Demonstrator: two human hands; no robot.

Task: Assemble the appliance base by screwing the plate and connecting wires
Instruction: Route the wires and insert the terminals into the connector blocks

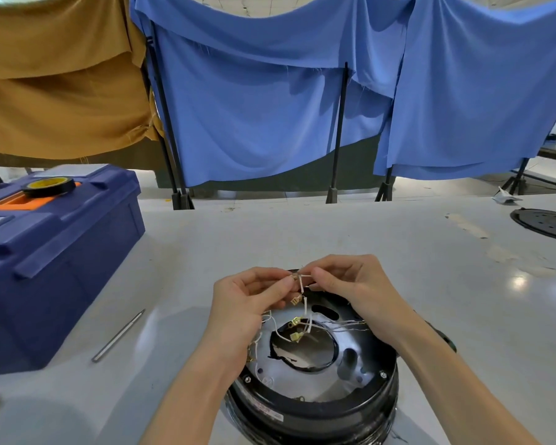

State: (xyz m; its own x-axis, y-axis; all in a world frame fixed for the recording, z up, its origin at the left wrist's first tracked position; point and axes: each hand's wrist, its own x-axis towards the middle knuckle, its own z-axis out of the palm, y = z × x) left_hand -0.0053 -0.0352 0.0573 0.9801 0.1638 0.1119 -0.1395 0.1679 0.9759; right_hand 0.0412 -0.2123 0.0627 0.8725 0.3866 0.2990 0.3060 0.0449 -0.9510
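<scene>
Lower centre: black appliance base on the grey surface, silver plate inside, white wires rising from it. Left hand and right hand pinch wire ends above it. Left: closed blue toolbox, tape roll on its lid, metal rod beside. Right edge: black disc.

backdrop: blue fabric sheets and a mustard-brown fabric sheet are hung side by side | supports: thin black metal poles are stood on the pale floor | foreground: glossy grey-white tabletop is marked by light glare at right
</scene>
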